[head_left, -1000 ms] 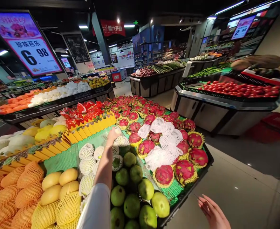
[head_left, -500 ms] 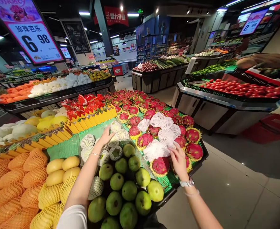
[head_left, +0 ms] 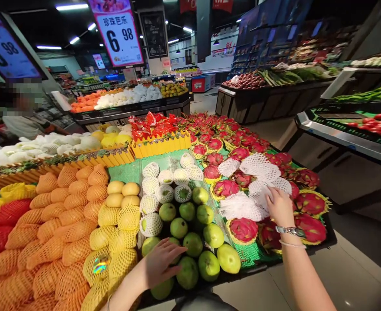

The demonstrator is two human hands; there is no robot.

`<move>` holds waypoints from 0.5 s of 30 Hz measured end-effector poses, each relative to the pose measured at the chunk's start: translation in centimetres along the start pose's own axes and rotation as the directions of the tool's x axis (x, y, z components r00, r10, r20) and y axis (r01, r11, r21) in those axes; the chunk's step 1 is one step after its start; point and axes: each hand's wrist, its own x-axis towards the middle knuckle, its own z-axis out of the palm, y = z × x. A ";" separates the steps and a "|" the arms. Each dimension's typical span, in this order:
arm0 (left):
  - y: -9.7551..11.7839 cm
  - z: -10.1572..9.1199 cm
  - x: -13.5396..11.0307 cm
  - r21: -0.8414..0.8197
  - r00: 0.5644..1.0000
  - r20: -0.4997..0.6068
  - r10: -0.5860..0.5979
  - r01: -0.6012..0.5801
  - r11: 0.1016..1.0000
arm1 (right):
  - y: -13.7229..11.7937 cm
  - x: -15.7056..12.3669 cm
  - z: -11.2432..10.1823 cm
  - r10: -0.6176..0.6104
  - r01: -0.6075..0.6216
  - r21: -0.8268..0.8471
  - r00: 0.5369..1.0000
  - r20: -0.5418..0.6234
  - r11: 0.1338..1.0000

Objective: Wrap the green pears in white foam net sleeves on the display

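Note:
My left hand (head_left: 161, 261) lies with spread fingers on the green fruits (head_left: 193, 244) heaped at the front of the display, touching one and gripping nothing. My right hand (head_left: 279, 207), with a watch (head_left: 290, 231) on its wrist, rests on a pile of white foam nets (head_left: 242, 207) among the dragon fruits (head_left: 242, 229). Its fingertips sit on the nets' edge; whether they pinch one is hidden. Behind the green fruits lie several of the same fruit wrapped in white foam nets (head_left: 164, 192).
Orange‑netted fruits (head_left: 57, 224) and yellow mangoes (head_left: 122, 194) fill the left of the stand. A yellow divider (head_left: 161, 147) crosses the back. A person (head_left: 21, 116) stands far left. A tomato stand (head_left: 372, 125) flanks the tiled aisle (head_left: 355, 268) on the right.
My left hand has drawn back from the netted fruits to the green fruits at the front. My right hand has shifted right onto the foam nets. The view has swung left.

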 end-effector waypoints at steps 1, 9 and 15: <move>-0.3 1.1 -0.7 -0.030 0.997 -0.057 -0.057 0.055 0.998 | 0.3 0.2 -0.1 0.008 -0.008 0.001 1.000 -0.007 1.000; -1.4 8.4 -0.8 -0.223 0.796 -0.530 -0.293 0.203 0.953 | 1.0 0.2 -1.7 0.148 -0.129 0.089 0.957 -0.248 0.988; -0.1 7.1 0.7 -0.229 0.781 -0.558 -0.281 0.180 0.957 | -6.5 -4.1 -5.7 0.300 -0.074 0.390 0.772 -0.560 0.918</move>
